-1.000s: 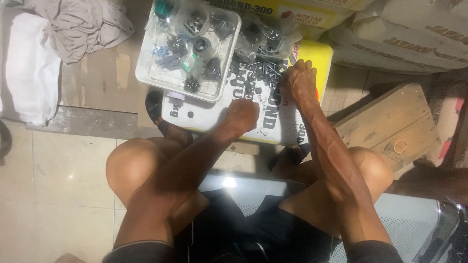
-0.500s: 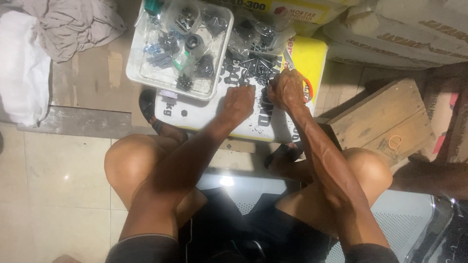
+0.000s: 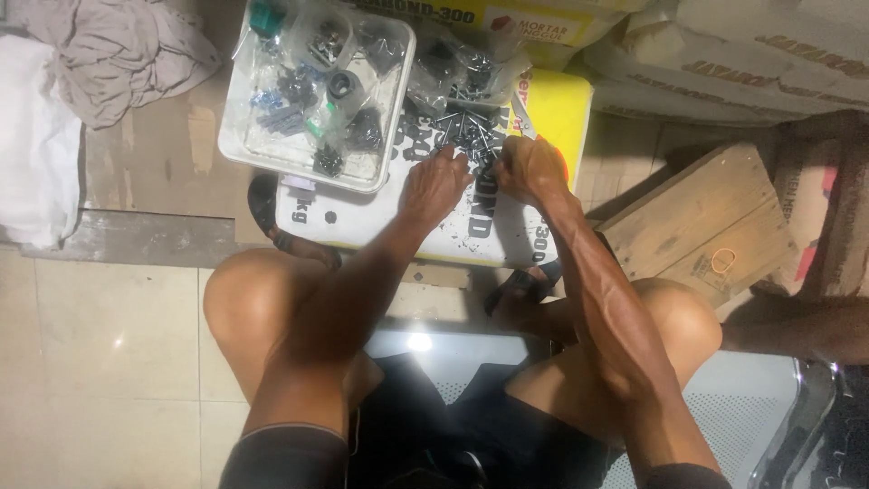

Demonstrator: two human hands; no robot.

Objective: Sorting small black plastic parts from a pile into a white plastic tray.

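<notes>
Both hands, left (image 3: 436, 186) and right (image 3: 529, 167), grips unclear, touch jumbled screws (image 3: 466, 136) pointing everywhere.

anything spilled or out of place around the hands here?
Yes. A loose pile of screws lies straight on the white and yellow sack, outside the clear plastic tray beside it, with a few strays scattered lower down. Left hand and right hand sit at the pile's edge. Nothing looks damaged.
</notes>
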